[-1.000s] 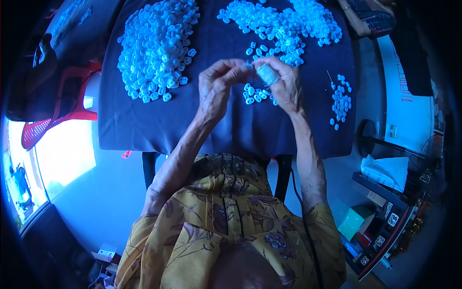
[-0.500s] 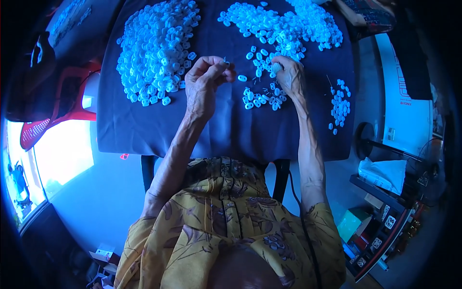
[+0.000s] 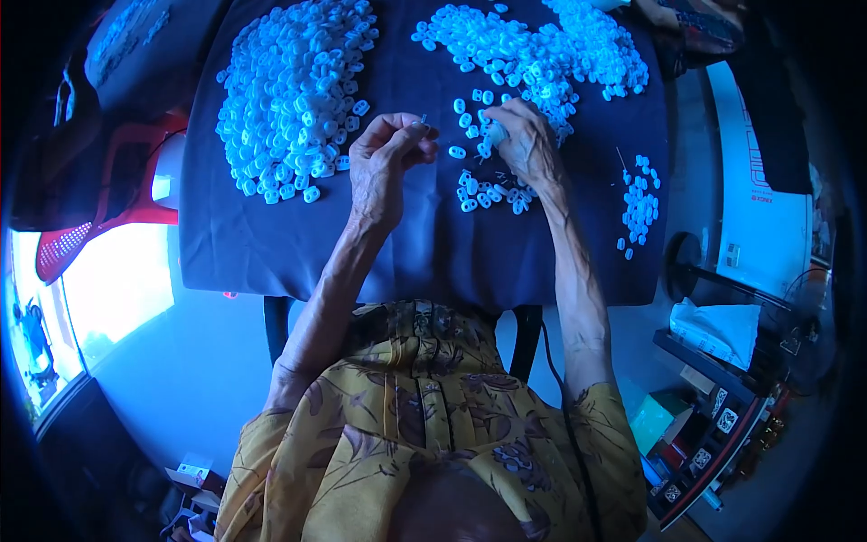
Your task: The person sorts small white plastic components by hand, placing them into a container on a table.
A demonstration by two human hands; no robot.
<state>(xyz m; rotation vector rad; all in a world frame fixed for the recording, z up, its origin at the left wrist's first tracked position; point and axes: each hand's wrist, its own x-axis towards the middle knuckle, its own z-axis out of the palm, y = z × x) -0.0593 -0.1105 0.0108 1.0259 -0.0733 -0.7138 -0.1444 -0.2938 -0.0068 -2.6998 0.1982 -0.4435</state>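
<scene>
My left hand (image 3: 384, 158) is raised over the middle of the dark cloth, thumb and forefinger pinched on a tiny thin pin-like piece (image 3: 424, 118). To its right, my right hand (image 3: 526, 149) has its fingers curled round a pale rounded piece (image 3: 498, 134), whose kind I cannot make out. Loose white oval pieces with two holes (image 3: 458, 153) lie just left of my right hand. Below that hand sits a small cluster of similar pieces (image 3: 488, 192), with tiny thin bits beside it.
A large heap of white oval pieces (image 3: 293, 99) covers the table's left side. Another heap (image 3: 533, 59) spreads at the far right. Near the right edge of the cloth (image 3: 415, 244) lies a small group of pieces (image 3: 640, 203). A red chair (image 3: 135, 194) stands at left.
My right hand has shifted left, toward my left hand, carrying the pale rounded piece. My left hand has stayed almost in place, still pinching the tiny piece.
</scene>
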